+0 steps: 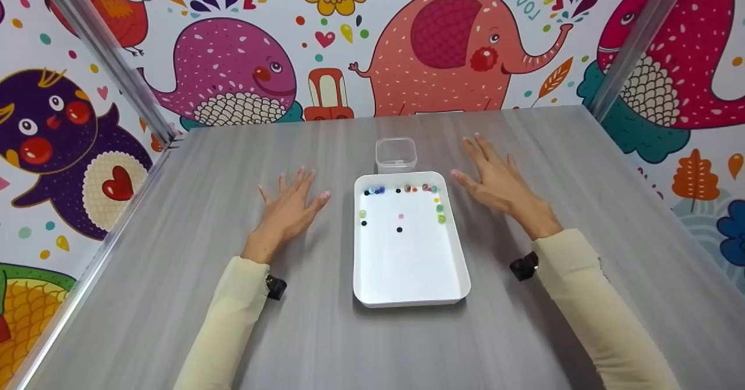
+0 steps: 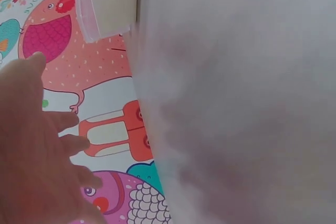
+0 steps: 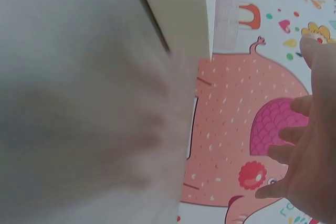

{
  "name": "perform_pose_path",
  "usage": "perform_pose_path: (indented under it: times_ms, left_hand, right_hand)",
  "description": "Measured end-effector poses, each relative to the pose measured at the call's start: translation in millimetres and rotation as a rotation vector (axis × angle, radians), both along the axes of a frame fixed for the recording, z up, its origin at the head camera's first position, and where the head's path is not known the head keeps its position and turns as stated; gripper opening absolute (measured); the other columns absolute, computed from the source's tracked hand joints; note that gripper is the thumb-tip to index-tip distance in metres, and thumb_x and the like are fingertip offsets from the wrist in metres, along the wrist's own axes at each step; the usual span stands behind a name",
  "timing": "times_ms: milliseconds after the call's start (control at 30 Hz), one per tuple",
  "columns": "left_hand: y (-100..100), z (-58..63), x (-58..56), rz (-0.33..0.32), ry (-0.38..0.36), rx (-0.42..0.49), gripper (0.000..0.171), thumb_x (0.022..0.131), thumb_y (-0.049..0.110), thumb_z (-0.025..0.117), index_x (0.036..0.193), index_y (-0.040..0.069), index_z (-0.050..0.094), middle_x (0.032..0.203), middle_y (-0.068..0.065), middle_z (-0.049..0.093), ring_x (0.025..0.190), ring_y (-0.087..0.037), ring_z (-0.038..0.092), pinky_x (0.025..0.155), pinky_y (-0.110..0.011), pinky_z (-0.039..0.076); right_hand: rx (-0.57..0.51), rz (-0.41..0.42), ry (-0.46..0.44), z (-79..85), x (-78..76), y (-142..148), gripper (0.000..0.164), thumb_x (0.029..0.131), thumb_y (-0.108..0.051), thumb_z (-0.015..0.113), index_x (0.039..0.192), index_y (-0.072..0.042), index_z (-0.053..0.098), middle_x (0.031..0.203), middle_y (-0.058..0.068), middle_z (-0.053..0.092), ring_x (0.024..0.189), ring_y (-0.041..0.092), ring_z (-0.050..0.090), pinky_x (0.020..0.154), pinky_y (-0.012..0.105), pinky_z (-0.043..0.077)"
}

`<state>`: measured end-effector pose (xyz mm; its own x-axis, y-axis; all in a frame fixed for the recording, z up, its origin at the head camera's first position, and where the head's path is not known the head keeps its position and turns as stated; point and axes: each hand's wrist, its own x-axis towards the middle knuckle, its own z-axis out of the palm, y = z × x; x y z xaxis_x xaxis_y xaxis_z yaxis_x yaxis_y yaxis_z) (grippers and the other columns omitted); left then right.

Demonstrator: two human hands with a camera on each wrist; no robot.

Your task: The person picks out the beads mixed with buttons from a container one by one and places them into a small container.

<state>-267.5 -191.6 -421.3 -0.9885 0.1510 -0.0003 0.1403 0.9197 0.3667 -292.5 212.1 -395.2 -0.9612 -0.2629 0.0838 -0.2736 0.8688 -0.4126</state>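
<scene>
In the head view a white rectangular tray (image 1: 407,268) lies between both hands. Small colored beads, among them black, blue, green and pink ones, sit mostly along its far and side walls; a pink bead (image 1: 401,216) and a black bead (image 1: 399,230) lie nearer the middle. Just beyond the tray stands a clear plastic container (image 1: 396,154). To the tray's left, the left hand (image 1: 288,212) has its fingers spread and touches no object. The right hand (image 1: 500,183), also spread and holding nothing, is to the right of the tray's far end.
A grey wood-grain table (image 1: 302,332) carries everything. Walls printed with cartoon animals, such as an elephant (image 1: 442,58), rise behind and at the sides. Metal frame posts (image 1: 110,52) stand at the table's far corners. Each wrist wears a small black camera (image 1: 276,287).
</scene>
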Motion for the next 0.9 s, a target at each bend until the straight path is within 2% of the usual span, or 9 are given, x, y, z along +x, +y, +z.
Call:
perform_pose_path:
  times_ms: [167,400,567,700,900]
  left_hand:
    - [6,-1.4,9.0,-0.008,0.02,0.053,0.075,0.102,0.06,0.038,0.159,0.012,0.027,0.167,-0.015,0.021,0.153,-0.05,0.009,0.115,-0.079,-0.01]
    - [14,-3.6,21.4,-0.02,-0.022,0.119,0.074,0.101,0.056,0.046,0.157,0.011,0.031,0.165,-0.016,0.026,0.152,-0.05,0.012,0.12,-0.075,-0.001]
    - [21,-3.0,28.0,-0.022,-0.049,0.203,0.071,0.1,0.046,0.055,0.156,0.01,0.033,0.163,-0.017,0.032,0.152,-0.048,0.016,0.123,-0.069,0.009]
    - [29,-2.0,32.4,-0.001,-0.073,0.286,0.07,0.098,0.04,0.061,0.156,0.011,0.035,0.161,-0.017,0.036,0.152,-0.043,0.024,0.125,-0.063,0.018]
    - [38,-1.6,36.1,0.007,-0.181,0.48,0.069,0.097,0.036,0.063,0.155,0.01,0.036,0.158,-0.017,0.04,0.145,-0.038,0.042,0.116,-0.056,0.041]
  right_hand:
    - [-0.03,0.021,0.001,-2.9,4.9,-11,0.088,0.096,-0.065,0.046,0.162,-0.018,0.011,0.17,0.013,0.004,0.156,0.039,0.01,0.124,0.069,0.003]
    - [-0.115,0.063,0.008,-6.9,12.1,-26,0.088,0.094,-0.058,0.058,0.161,-0.015,0.019,0.169,0.014,0.01,0.153,0.043,0.022,0.119,0.068,0.027]
    - [-0.188,0.083,-0.025,-7.8,16.0,-36,0.089,0.093,-0.053,0.065,0.161,-0.017,0.02,0.168,0.012,0.013,0.153,0.039,0.022,0.119,0.066,0.029]
    - [-0.252,0.081,-0.044,-7.1,19.3,-43,0.089,0.091,-0.047,0.07,0.16,-0.015,0.024,0.166,0.012,0.019,0.152,0.038,0.025,0.119,0.064,0.03]
    - [-0.418,0.113,-0.111,-5.9,20.6,-60,0.08,0.088,-0.023,0.078,0.154,-0.009,0.036,0.157,0.018,0.034,0.144,0.039,0.04,0.115,0.054,0.043]
